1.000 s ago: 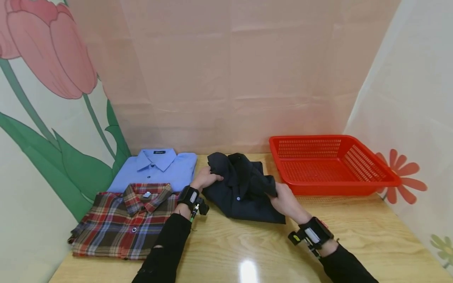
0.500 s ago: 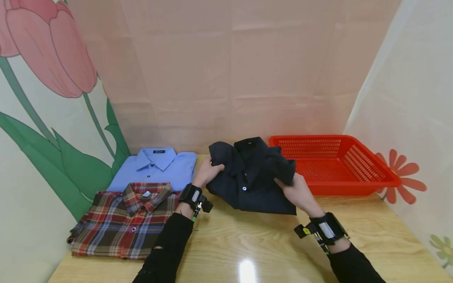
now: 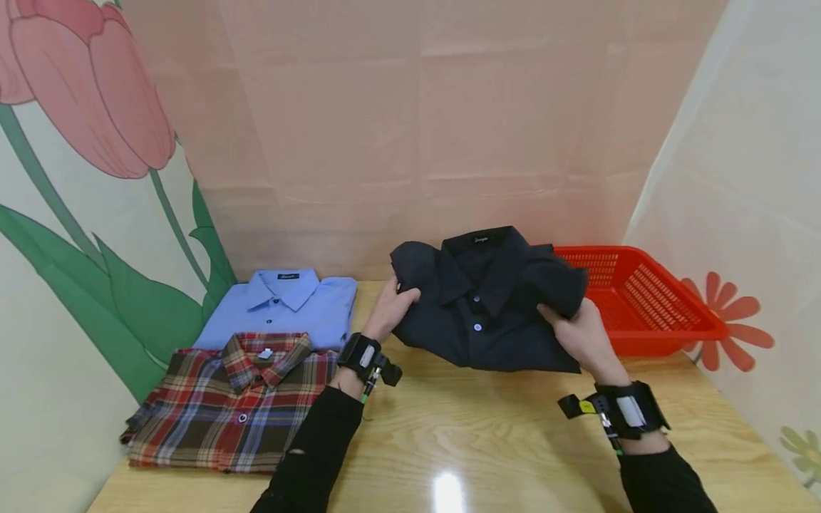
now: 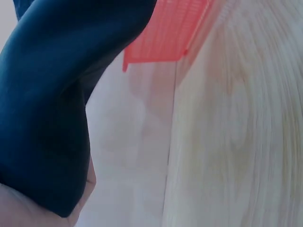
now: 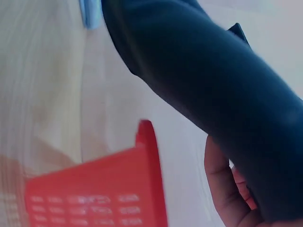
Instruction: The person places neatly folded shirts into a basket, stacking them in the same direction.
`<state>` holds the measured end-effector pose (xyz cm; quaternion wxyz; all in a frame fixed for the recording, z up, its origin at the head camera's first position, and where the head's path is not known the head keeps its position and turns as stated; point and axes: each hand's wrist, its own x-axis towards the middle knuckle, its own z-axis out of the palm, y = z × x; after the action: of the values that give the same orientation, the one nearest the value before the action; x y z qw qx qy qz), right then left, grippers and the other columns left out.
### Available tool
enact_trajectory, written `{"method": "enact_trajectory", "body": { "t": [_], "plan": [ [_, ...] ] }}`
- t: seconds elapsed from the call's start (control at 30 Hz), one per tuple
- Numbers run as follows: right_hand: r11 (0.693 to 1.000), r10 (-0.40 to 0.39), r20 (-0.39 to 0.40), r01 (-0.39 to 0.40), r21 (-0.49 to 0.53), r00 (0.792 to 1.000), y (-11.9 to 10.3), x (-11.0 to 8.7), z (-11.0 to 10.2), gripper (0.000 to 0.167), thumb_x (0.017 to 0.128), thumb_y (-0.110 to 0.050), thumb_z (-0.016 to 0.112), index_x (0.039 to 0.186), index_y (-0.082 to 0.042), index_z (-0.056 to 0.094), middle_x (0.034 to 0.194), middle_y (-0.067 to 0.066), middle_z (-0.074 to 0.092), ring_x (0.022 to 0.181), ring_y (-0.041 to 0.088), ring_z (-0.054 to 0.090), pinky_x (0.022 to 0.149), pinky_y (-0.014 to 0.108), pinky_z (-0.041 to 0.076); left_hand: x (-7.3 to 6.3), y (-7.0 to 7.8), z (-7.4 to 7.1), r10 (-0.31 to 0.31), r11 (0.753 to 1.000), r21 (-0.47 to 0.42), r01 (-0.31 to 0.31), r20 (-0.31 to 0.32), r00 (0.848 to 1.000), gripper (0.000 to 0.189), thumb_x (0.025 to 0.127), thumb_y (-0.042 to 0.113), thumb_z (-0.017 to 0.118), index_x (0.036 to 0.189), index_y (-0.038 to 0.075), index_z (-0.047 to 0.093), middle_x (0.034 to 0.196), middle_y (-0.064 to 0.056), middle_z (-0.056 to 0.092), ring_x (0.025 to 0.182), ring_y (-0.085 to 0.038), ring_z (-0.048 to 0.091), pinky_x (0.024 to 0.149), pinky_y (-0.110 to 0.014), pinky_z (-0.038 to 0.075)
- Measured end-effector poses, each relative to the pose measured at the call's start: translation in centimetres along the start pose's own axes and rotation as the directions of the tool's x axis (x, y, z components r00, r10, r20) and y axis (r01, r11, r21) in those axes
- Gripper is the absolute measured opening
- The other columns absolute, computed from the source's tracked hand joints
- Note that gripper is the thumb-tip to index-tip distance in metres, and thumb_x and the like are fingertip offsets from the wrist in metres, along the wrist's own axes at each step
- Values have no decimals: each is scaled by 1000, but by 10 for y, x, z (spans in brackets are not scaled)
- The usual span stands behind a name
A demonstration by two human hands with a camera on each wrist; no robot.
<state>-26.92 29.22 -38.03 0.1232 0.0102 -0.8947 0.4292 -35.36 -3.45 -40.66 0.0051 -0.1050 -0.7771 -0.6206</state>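
A dark navy, folded button-up shirt point(image 3: 449, 313) is held up above the wooden table, its collar toward the back wall. My left hand point(image 3: 389, 308) grips its left side, thumb on top. On the opposite side my right hand point(image 3: 586, 338) holds the shirt the same way, thumb over the cloth and other fingers beneath. In the left wrist view the dark cloth point(image 4: 52, 104) covers most of that hand. Curled fingers point(image 5: 221, 179) show under the cloth in the right wrist view. The shirt's right part overlaps the red basket from the head view.
A red plastic basket point(image 3: 667, 335) stands at the back right of the table point(image 3: 449, 427), partly hidden by the shirt. At the left lie a folded light-blue shirt point(image 3: 327, 306) and, in front, a folded plaid shirt point(image 3: 212, 420). Walls enclose the back and sides.
The dark shirt has gone from a crumpled bundle on the table to being lifted and spread, collar showing. Both hands have moved up and right with it, toward the basket.
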Motion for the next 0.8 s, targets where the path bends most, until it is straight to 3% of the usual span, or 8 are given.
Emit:
{"method": "enact_trajectory", "body": {
  "t": [0.1,0.23,0.37,0.5,0.67,0.8],
  "plan": [
    [1000,14,-36,-14,0,999,2,3,-7,58,97,-44,57,126,6,53,120,27,62,94,37,59,79,42,47,-1,2,3,34,999,-41,-33,31,999,67,82,20,56,146,18,39,138,-5,48,108,-26,47,87,-38,36],
    [998,53,-48,-52,21,997,4,6,-17,61,97,-45,56,131,4,50,124,27,60,97,38,56,80,40,44,-2,4,7,78,994,-84,-70,88,993,71,81,16,54,149,23,33,139,-5,45,107,-26,46,84,-40,34],
    [995,91,-77,-88,41,993,7,7,-24,63,96,-47,56,134,2,48,126,27,58,100,38,53,80,40,42,-3,7,12,111,989,-113,-97,122,986,87,81,13,54,157,33,16,153,1,35,116,-25,45,92,-39,35],
    [993,107,-124,-101,55,986,12,6,-29,61,96,-48,56,133,0,49,125,23,57,99,34,52,78,36,42,-1,6,20,136,986,-119,-118,160,978,87,84,11,54,157,33,12,158,0,29,125,-22,43,104,-40,35],
    [993,104,-177,-94,65,979,19,2,-35,56,96,-46,56,131,-2,52,119,17,57,94,27,51,75,32,42,0,8,32,172,983,-95,-156,192,966,81,90,9,53,156,37,15,160,3,26,133,-17,42,109,-41,36],
    [992,107,-228,-89,89,968,22,2,-39,51,95,-44,59,126,-4,55,113,11,58,90,20,50,74,27,41,0,13,40,186,981,-88,-173,174,967,74,93,11,53,153,43,23,154,3,39,125,-19,53,102,-41,45]
  ]
}}
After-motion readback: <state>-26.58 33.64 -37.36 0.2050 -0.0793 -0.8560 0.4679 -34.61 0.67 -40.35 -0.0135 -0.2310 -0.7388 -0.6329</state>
